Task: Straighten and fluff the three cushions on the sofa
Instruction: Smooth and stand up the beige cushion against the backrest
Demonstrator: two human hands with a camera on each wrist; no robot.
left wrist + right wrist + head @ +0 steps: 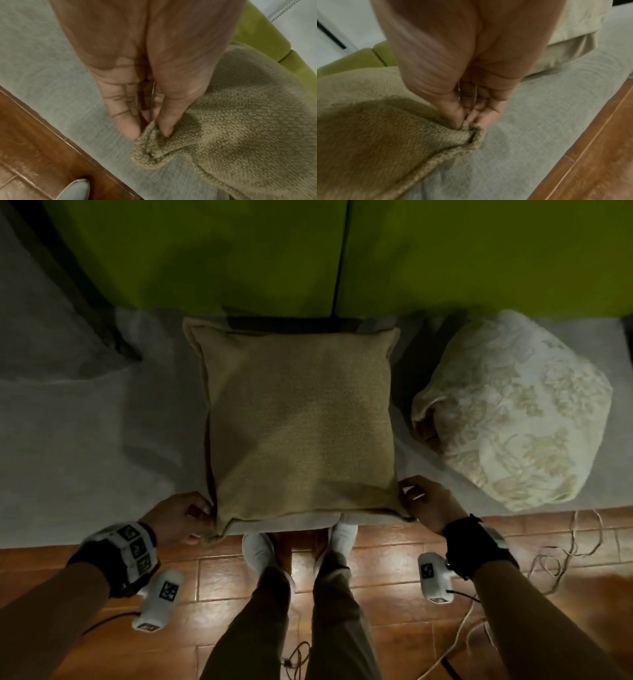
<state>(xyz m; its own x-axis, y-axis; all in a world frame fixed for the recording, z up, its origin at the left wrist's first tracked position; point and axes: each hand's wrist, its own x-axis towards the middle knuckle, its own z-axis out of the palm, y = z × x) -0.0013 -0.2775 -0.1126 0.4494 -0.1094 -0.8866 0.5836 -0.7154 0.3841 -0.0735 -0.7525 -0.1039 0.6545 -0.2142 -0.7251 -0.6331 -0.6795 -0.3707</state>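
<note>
Tan cushion [301,419] lies flat on the sofa seat [102,419], both hands pinching its near corners.

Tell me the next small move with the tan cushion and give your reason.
Probably lift it by its two near corners and shake it. The left hand and right hand each pinch a front corner of the tan cushion, which lies flat on the grey seat rather than upright against the green backrest. The patterned cushion lies slumped beside it.

No readable text or labels.
</note>
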